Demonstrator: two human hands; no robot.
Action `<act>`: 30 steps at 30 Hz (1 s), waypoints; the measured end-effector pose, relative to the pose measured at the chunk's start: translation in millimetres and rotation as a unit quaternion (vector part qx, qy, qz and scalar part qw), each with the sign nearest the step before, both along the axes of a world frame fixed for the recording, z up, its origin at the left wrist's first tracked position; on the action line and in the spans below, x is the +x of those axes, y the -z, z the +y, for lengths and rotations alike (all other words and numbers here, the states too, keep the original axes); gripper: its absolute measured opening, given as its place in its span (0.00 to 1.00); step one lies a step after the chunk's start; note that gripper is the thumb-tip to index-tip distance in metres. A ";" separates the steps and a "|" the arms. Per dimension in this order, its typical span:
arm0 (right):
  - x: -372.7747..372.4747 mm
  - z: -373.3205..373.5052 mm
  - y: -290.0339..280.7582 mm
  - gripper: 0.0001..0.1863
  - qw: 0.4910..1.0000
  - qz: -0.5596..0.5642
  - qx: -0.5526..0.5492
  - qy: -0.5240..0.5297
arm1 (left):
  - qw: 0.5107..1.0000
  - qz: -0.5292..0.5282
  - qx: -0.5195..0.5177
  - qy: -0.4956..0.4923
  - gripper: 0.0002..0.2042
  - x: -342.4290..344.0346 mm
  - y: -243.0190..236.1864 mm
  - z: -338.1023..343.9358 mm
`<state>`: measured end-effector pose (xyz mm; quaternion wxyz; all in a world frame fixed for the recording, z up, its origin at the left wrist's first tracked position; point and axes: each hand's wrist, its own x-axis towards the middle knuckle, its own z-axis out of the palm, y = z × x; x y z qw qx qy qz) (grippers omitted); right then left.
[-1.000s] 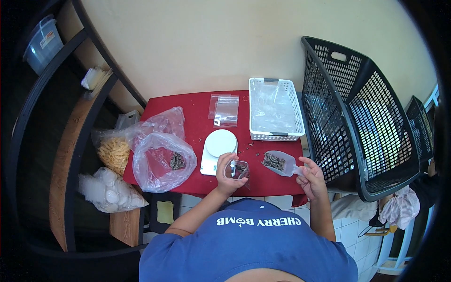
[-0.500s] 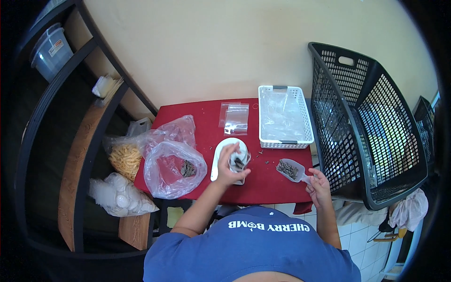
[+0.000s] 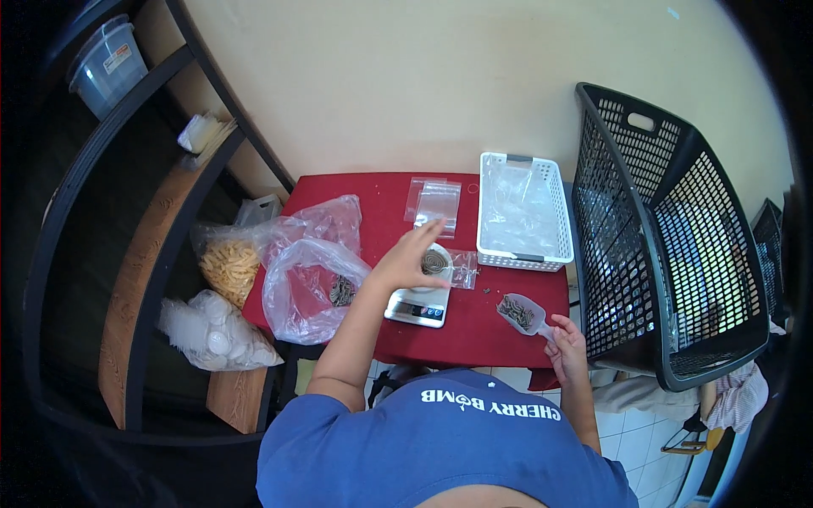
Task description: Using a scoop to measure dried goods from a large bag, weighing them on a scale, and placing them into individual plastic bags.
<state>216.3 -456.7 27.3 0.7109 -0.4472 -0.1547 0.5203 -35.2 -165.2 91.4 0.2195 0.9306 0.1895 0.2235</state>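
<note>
My left hand [image 3: 413, 259] is open, fingers spread, just above the white kitchen scale [image 3: 417, 311] and holding nothing. A small clear plastic bag [image 3: 462, 269] rests on the scale, with dark, slim seed-like pieces [image 3: 434, 262] in it; its flat end reaches past the scale's right side. My right hand [image 3: 566, 349] is closed round the handle of a translucent scoop [image 3: 532, 315] loaded with the same dark pieces, near the table's right front edge. Left of the scale stands a large open plastic bag [image 3: 296, 296] with more dark pieces inside.
Flat clear bags [image 3: 439, 201] lie at the back of the red table [image 3: 381, 190]. Beside them is a white basket [image 3: 484, 212] of plastic bags. A tall black crate [image 3: 656, 254] stands at the right. Shelves [image 3: 135, 279] at the left hold bagged yellow snacks [image 3: 229, 267].
My left hand has let go of the small bag, leaving it on the scale, and opened. My right hand still grips the loaded scoop. The view has shifted slightly.
</note>
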 end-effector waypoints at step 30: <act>-13.3 5.9 -15.2 0.15 0.999 -0.032 0.001 0.007 | 0.974 0.211 0.074 0.046 0.48 43.4 52.9 19.7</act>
